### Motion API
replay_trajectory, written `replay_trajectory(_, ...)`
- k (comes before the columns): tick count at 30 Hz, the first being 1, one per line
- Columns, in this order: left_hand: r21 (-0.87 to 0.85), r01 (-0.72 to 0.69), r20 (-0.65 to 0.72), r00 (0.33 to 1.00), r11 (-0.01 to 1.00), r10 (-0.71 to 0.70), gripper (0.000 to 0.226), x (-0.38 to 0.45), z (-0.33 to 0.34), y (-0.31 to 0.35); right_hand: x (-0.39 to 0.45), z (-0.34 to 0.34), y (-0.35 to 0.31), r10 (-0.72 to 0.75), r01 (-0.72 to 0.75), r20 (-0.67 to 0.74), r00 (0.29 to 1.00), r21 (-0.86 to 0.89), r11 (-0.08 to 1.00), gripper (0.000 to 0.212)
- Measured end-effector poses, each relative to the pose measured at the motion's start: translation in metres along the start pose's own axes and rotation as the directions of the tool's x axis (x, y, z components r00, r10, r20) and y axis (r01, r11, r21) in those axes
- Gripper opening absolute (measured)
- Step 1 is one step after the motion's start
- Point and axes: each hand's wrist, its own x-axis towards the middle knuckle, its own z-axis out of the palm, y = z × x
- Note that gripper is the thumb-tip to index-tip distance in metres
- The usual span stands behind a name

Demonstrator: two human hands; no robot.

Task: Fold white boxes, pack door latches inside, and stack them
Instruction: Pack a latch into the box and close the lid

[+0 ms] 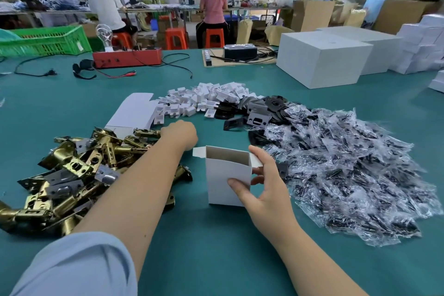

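Right hand [262,187] around upright open white box [225,180]; left hand [179,134] among latches [79,168]

Upright open white box [225,180] in right hand [262,187]

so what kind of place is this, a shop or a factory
Most likely a small factory packing floor. The green table holds bulk heaps of brass door latches and bagged screws, stacks of white boxes stand at the far right, and other workers sit at benches behind.
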Motion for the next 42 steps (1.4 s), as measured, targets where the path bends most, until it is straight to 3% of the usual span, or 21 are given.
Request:
replay_trajectory(5,-0.084,0.034,-0.163,0.985,0.996,-0.047,0.025,-0.008,-0.003,-0.001,0.000,0.000,0.001,0.015,-0.015,-0.001,1.000,0.008,1.000,0.070)
replay_trajectory(7,-0.247,0.003,-0.215,0.975,0.969,-0.058,0.026,-0.017,-0.011,0.001,0.000,0.000,0.001,0.016,-0.016,0.000,1.000,0.007,1.000,0.071)
replay_trajectory(11,-0.710,-0.136,-0.302,0.945,0.691,-0.124,0.021,-0.050,-0.046,0.011,0.000,-0.001,0.001,0.014,-0.014,-0.012,1.000,0.003,1.000,0.070)
replay_trajectory(16,-0.857,-0.389,-0.438,0.895,0.340,-0.081,0.017,-0.132,-0.082,0.013,-0.001,-0.001,-0.001,0.017,-0.017,-0.009,1.000,0.013,1.000,0.064)
replay_trajectory(17,-0.842,-0.418,-0.456,0.889,0.342,-0.035,0.014,-0.147,-0.083,0.013,-0.001,0.000,-0.001,0.014,-0.014,-0.010,1.000,0.012,1.000,0.064)
replay_trajectory(21,-0.564,-0.515,-0.549,0.818,0.646,0.172,0.012,-0.178,-0.076,0.015,-0.002,0.000,-0.002,0.005,-0.005,-0.016,1.000,0.006,1.000,0.063)
replay_trajectory(22,-0.498,-0.534,-0.553,0.802,0.684,0.223,0.012,-0.180,-0.077,0.013,-0.002,-0.001,-0.002,0.008,-0.008,-0.018,1.000,0.003,1.000,0.063)
replay_trajectory(28,-0.330,-0.581,-0.341,0.808,0.744,0.480,0.021,-0.172,-0.083,0.002,-0.004,0.000,-0.005,-0.001,0.001,-0.018,1.000,0.008,1.000,0.060)
replay_trajectory(31,-0.248,-0.576,-0.215,0.816,0.778,0.536,0.027,-0.168,-0.080,0.003,-0.004,-0.001,-0.006,0.007,-0.007,-0.010,1.000,0.035,0.999,0.060)
replay_trajectory(36,-0.332,-0.566,-0.311,0.821,0.755,0.479,0.038,-0.161,-0.068,0.007,-0.004,-0.001,-0.005,0.025,-0.026,0.011,1.000,0.056,0.998,0.060)
replay_trajectory(40,-0.314,-0.569,-0.233,0.822,0.760,0.519,0.040,-0.156,-0.065,0.008,-0.004,-0.001,-0.005,0.041,-0.043,0.017,0.999,0.085,0.995,0.060)
replay_trajectory(42,-0.442,-0.556,-0.260,0.831,0.704,0.492,0.033,-0.157,-0.059,0.007,-0.004,-0.001,-0.004,0.044,-0.045,0.017,0.999,0.087,0.995,0.060)
